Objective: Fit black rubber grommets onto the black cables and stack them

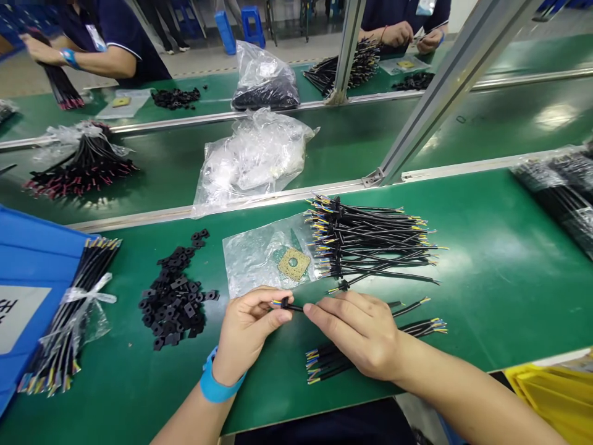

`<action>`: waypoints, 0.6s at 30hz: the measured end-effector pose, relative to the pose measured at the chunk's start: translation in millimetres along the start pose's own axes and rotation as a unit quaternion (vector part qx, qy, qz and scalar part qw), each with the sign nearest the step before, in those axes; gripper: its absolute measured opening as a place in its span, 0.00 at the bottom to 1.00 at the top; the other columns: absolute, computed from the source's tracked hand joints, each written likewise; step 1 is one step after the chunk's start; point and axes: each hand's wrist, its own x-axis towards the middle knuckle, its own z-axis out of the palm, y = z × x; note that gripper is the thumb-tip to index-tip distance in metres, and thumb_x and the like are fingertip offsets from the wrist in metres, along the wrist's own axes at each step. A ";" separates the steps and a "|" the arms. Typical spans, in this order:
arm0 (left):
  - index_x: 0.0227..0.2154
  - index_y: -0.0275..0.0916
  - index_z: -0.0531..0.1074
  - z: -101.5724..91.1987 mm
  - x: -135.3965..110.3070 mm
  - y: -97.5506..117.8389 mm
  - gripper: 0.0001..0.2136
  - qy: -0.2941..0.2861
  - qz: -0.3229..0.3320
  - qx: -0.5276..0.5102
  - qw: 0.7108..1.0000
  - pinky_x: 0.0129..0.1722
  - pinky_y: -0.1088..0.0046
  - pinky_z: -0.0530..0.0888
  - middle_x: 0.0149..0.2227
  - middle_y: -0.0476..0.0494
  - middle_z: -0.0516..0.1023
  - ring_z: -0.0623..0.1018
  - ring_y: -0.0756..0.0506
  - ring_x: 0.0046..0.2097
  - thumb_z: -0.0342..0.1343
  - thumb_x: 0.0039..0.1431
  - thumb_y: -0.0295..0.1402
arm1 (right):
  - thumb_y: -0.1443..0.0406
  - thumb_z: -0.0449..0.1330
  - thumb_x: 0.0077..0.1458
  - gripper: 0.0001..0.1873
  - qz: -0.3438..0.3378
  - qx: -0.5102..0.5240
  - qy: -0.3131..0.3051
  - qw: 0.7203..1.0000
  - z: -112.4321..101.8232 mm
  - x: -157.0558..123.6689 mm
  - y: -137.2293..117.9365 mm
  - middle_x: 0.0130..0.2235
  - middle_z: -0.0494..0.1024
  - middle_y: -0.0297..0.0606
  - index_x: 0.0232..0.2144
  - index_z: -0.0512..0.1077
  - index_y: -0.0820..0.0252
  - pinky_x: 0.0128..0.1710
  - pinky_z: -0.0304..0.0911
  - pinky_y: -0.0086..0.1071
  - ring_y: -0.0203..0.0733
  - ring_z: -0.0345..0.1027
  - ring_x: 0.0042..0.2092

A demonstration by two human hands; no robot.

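My left hand point(245, 330), with a blue band at its wrist, pinches a small black piece point(284, 303) near the end of a black cable point(296, 308). Blue and yellow wire tips poke out beyond that piece. My right hand point(364, 334) grips the same cable farther along and hides most of it. Under and beside this hand lie several loose black cables point(324, 364) with coloured wire ends. Just behind the hands is a heap of cables point(380, 238) bearing black pieces at their left ends. Small black pieces with holes point(173, 303) are piled left of my left hand.
A yellowish square sponge with a hole point(301, 266) lies on a clear plastic bag point(245, 253). At left are a tied cable bundle point(76, 309) and a blue bin point(37, 253). A metal post point(426, 105) rises behind the cable heap. Two people work across the bench.
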 end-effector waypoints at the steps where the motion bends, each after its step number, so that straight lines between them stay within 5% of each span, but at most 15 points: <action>1: 0.33 0.43 0.86 1.0 -0.7 1.3 0.10 -0.008 0.019 0.004 1.000 0.32 0.73 0.82 0.33 0.41 0.85 0.83 0.45 0.33 0.74 0.47 0.38 | 0.73 0.56 0.64 0.14 0.006 0.013 0.011 1.000 0.6 0.2 -0.3 0.38 0.82 0.43 0.51 0.75 0.67 0.34 0.72 0.32 0.38 0.73 0.36; 7: 0.31 0.47 0.86 2.3 -0.9 8.8 0.09 -0.041 0.122 0.042 0.991 0.31 0.71 0.81 0.29 0.42 0.85 0.83 0.44 0.30 0.76 0.44 0.36 | 0.69 0.61 0.66 0.04 0.114 0.156 0.015 0.981 3.1 6.9 -4.7 0.34 0.81 0.36 0.42 0.76 0.63 0.35 0.71 0.28 0.33 0.73 0.33; 18: 0.34 0.52 0.86 4.6 -1.6 8.8 0.12 -0.077 0.146 0.045 0.985 0.33 0.72 0.82 0.32 0.43 0.86 0.85 0.44 0.32 0.76 0.45 0.33 | 0.65 0.56 0.70 0.11 0.177 0.276 -0.042 0.944 2.3 8.5 -6.4 0.27 0.76 0.34 0.38 0.76 0.63 0.28 0.63 0.25 0.31 0.66 0.27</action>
